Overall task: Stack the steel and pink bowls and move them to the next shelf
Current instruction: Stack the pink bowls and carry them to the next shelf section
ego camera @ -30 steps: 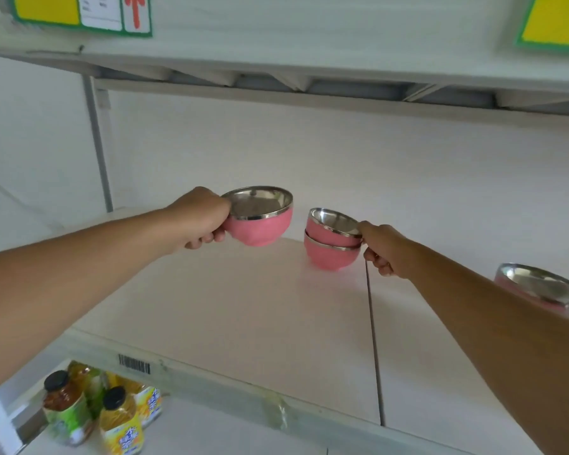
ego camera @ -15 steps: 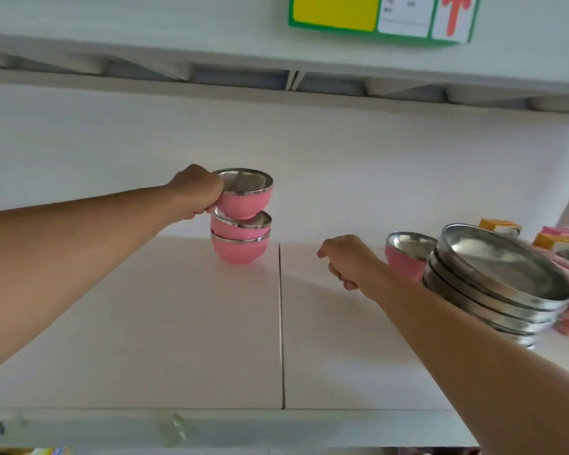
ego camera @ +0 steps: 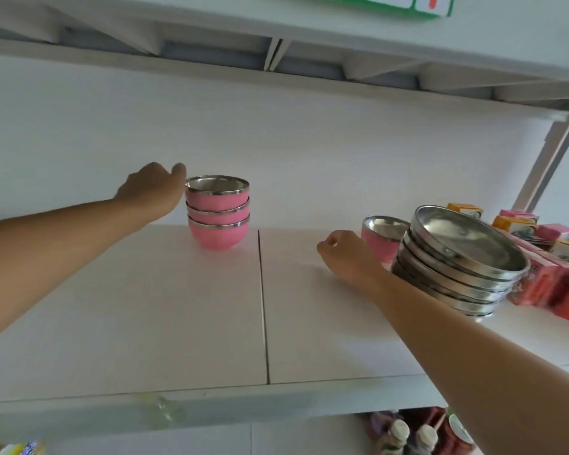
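White shelf [ego camera: 145,323], pale back wall [ego camera: 342,152] — seemingly soft light.

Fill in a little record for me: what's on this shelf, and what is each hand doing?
Pink stack: three bowls nested upright, left of the shelf seam
Left hand: against the top bowl's rim; grip unclear
Right hand: fingers curled, beside the lone pink bowl
Steel bowls: nested, leaning stack right of that bowl
Red boxes: far right, beside the steel bowls
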Motion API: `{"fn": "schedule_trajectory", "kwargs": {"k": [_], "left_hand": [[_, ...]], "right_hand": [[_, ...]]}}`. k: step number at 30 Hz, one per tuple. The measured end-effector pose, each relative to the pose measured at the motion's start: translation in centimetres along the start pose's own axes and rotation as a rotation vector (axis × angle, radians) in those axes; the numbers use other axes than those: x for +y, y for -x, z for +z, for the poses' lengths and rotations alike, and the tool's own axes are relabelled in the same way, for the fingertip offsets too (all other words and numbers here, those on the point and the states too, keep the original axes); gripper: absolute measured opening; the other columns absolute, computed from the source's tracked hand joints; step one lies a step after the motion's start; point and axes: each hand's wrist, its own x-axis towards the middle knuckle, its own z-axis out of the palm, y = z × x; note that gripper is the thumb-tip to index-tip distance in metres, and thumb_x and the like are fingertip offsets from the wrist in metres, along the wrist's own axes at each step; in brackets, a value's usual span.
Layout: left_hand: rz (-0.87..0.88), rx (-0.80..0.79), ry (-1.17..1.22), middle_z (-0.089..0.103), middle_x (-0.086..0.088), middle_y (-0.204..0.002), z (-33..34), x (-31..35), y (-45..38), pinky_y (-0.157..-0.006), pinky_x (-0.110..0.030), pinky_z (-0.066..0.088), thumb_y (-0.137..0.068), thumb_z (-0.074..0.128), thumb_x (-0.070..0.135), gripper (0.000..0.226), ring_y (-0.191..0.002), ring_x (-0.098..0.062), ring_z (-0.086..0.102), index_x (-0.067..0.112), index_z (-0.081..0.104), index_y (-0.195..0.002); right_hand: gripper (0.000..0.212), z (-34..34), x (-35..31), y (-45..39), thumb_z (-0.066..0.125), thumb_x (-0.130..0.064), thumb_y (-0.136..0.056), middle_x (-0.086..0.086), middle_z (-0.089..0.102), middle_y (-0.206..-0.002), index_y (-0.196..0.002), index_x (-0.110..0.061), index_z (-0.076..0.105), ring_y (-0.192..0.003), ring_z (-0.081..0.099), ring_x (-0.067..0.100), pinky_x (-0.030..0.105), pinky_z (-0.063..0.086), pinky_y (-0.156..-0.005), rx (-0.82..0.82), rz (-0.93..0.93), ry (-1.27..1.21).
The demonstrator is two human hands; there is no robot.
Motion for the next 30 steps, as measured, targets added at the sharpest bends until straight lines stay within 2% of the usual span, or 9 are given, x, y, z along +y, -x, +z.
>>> {"fn": "schedule_trajectory", "kwargs": {"k": [3, 6, 10, 11, 14, 17, 21, 25, 30], "left_hand": [[-0.028, 0.007, -0.006, 0.058, -0.014, -0.078, -0.6, -2.4, 1.0, -0.069, -0.043, 0.045, -0.090, 0.031, 0.072, 0.084, -0.076, -0.040, 0.059, -0.005, 0.062, -0.100], [0.000, -0.110, -0.021, 0.073, -0.018, -0.078, -0.9, -4.7, 2.8, -0.071, -0.042, 0.051, -0.088, 0.027, 0.080, 0.087, -0.070, -0.038, 0.066, 0.003, 0.067, -0.088], [0.056, -0.296, 0.000, 0.068, 0.001, -0.046, -1.4, -6.6, 5.9, -0.060, -0.031, 0.049, -0.079, 0.035, 0.085, 0.086, -0.044, -0.026, 0.061, 0.010, 0.077, -0.076], [0.117, -0.326, -0.022, 0.070, 0.004, -0.047, -1.2, -6.9, 6.6, -0.060, -0.030, 0.048, -0.076, 0.036, 0.087, 0.085, -0.044, -0.023, 0.065, 0.014, 0.077, -0.072], [0.335, -0.340, -0.087, 0.075, 0.020, -0.064, -0.7, -7.1, 8.7, -0.066, -0.031, 0.052, -0.078, 0.034, 0.091, 0.078, -0.065, -0.017, 0.074, 0.026, 0.076, -0.073], [0.484, -0.337, -0.183, 0.075, 0.008, -0.078, 0.2, -5.7, 10.8, -0.074, -0.034, 0.057, -0.083, 0.031, 0.090, 0.075, -0.074, -0.017, 0.071, 0.025, 0.068, -0.080], [0.585, -0.283, -0.279, 0.068, 0.007, -0.075, 1.9, -2.2, 12.9, -0.063, -0.031, 0.046, -0.090, 0.035, 0.087, 0.069, -0.070, -0.016, 0.066, 0.026, 0.062, -0.075], [0.547, -0.317, -0.331, 0.067, 0.007, -0.077, 2.9, 0.6, 13.3, -0.063, -0.031, 0.044, -0.094, 0.038, 0.083, 0.066, -0.072, -0.015, 0.064, 0.025, 0.061, -0.076], [0.477, -0.328, -0.281, 0.059, -0.001, -0.065, 3.7, 3.7, 13.2, -0.061, -0.033, 0.040, -0.088, 0.036, 0.081, 0.068, -0.059, -0.022, 0.055, 0.018, 0.053, -0.071]], "right_hand": [[0.025, -0.7, 0.4, 0.7, 0.055, -0.029, -0.093, 0.007, 0.079, -0.082, -0.091, -0.010, 0.071, -0.079, 0.075, 0.027, 0.037, 0.058, -0.072, 0.011, -0.005, 0.047], [0.026, -1.0, 0.8, 1.4, 0.055, -0.026, -0.094, 0.011, 0.075, -0.081, -0.095, -0.006, 0.072, -0.074, 0.070, 0.027, 0.035, 0.051, -0.068, 0.010, 0.012, 0.040], [0.016, -1.5, 1.3, 2.5, 0.057, -0.021, -0.093, 0.005, 0.063, -0.074, -0.078, -0.017, 0.059, -0.068, 0.060, 0.023, 0.034, 0.047, -0.066, 0.031, 0.013, 0.066], [0.020, -1.6, 1.4, 2.7, 0.057, -0.019, -0.094, 0.003, 0.060, -0.071, -0.074, -0.018, 0.055, -0.068, 0.058, 0.022, 0.034, 0.045, -0.065, 0.043, 0.017, 0.077], [0.029, -2.3, 2.2, 3.3, 0.058, -0.016, -0.094, -0.002, 0.048, -0.063, -0.069, -0.022, 0.044, -0.060, 0.048, 0.018, 0.031, 0.036, -0.058, 0.081, 0.053, 0.123], [0.025, -2.8, 3.1, 3.9, 0.059, -0.016, -0.095, -0.002, 0.047, -0.063, -0.074, -0.020, 0.046, -0.059, 0.048, 0.019, 0.030, 0.037, -0.058, 0.092, 0.066, 0.134], [0.027, -3.3, 3.6, 4.6, 0.063, -0.019, -0.094, -0.004, 0.053, -0.059, -0.071, -0.022, 0.050, -0.057, 0.054, 0.018, 0.030, 0.043, -0.059, 0.070, 0.041, 0.082], [0.025, -3.7, 4.0, 5.3, 0.065, -0.017, -0.095, 0.000, 0.057, -0.066, -0.074, -0.022, 0.052, -0.065, 0.059, 0.024, 0.034, 0.048, -0.065, 0.033, 0.024, -0.024], [0.017, -4.3, 5.1, 5.9, 0.065, -0.028, -0.097, -0.001, 0.064, -0.076, -0.082, -0.023, 0.058, -0.075, 0.065, 0.025, 0.033, 0.052, -0.072, -0.036, -0.052, 0.000]]}}
